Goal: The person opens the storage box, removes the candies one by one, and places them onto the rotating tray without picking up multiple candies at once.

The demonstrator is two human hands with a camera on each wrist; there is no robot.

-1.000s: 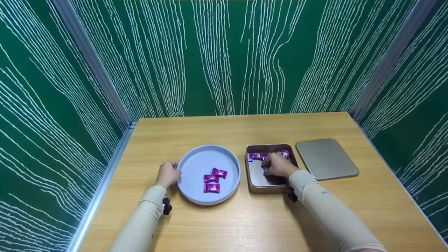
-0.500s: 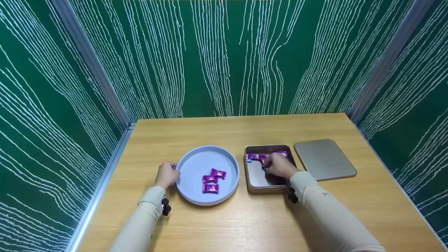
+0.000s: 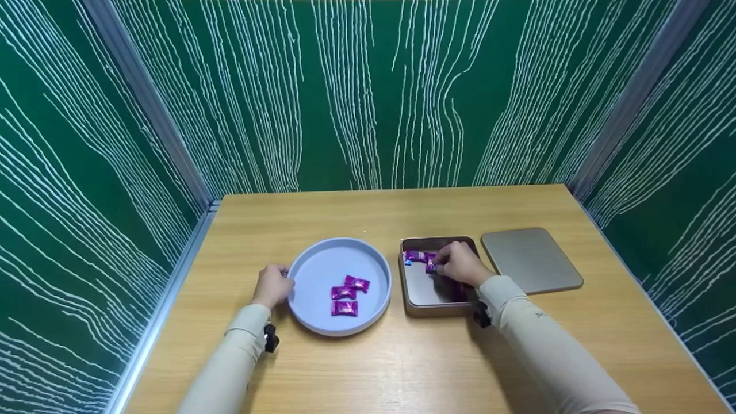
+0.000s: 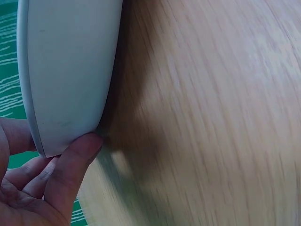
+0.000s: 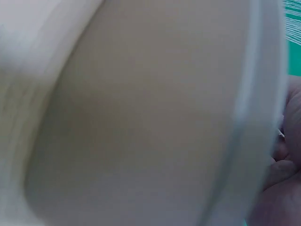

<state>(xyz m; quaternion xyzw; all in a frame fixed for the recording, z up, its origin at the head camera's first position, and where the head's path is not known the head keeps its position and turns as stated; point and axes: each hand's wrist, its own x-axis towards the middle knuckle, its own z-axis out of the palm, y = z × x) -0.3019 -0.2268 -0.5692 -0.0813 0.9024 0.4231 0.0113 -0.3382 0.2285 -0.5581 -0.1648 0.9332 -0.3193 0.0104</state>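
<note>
My left hand [image 3: 273,286] holds the left rim of a round pale-blue dish [image 3: 310,264]. In the left wrist view its thumb presses low on the outer wall and another finger reaches over the rim. Three purple wrapped candies [image 3: 344,309] lie in the dish, two of them touching. My right hand [image 3: 462,264] reaches into a square metal tin [image 3: 428,311], its fingertips at a purple candy [image 3: 430,263]. Whether they pinch it is hidden. Another purple candy [image 3: 415,256] lies along the tin's far side. The right wrist view shows mostly the tin's outer wall [image 5: 141,103].
A flat square metal lid [image 3: 532,260] lies right of the tin, close beside it. Everything stands on a wooden table [image 3: 356,374]. Green panels with white streaks [image 3: 345,98] rise behind it and at both sides.
My right hand has shifted slightly up and right inside the tin, baring more of the candy at its fingertips. The left hand stays at the dish rim, and the candies there have not moved.
</note>
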